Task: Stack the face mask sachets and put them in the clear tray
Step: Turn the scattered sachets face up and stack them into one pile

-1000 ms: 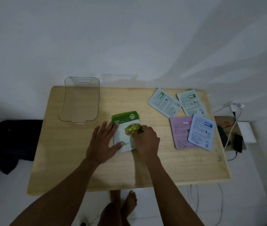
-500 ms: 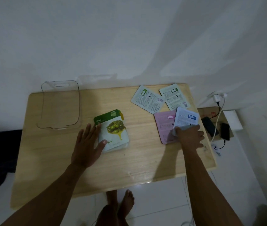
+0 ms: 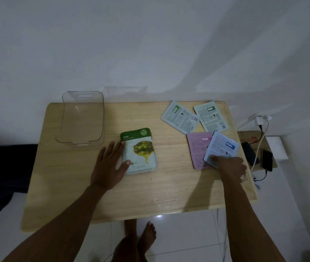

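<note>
A small stack topped by the green olive sachet (image 3: 139,150) lies mid-table. My left hand (image 3: 110,163) rests flat against its left edge, fingers spread, thumb on its lower corner. Toward the right, the blue-labelled sachet (image 3: 221,148) overlaps the pink sachet (image 3: 197,149). My right hand (image 3: 230,167) presses on the blue sachet's near corner, fingers bent over its edge. Two pale sachets lie face down at the back right: a green-labelled one (image 3: 179,117) and a mint one (image 3: 211,116). The clear tray (image 3: 82,120) stands empty at the back left.
The wooden table (image 3: 169,186) stands against a white wall. Right of it, two phones (image 3: 266,160) and a charger with cables (image 3: 260,121) sit on a low box. Dark cloth (image 3: 3,171) lies on the floor at left. My bare feet show below the table's front edge.
My right hand left the olive sachet, crossed to the right and settled on the blue sachet's near corner. My left hand stayed by the stack.
</note>
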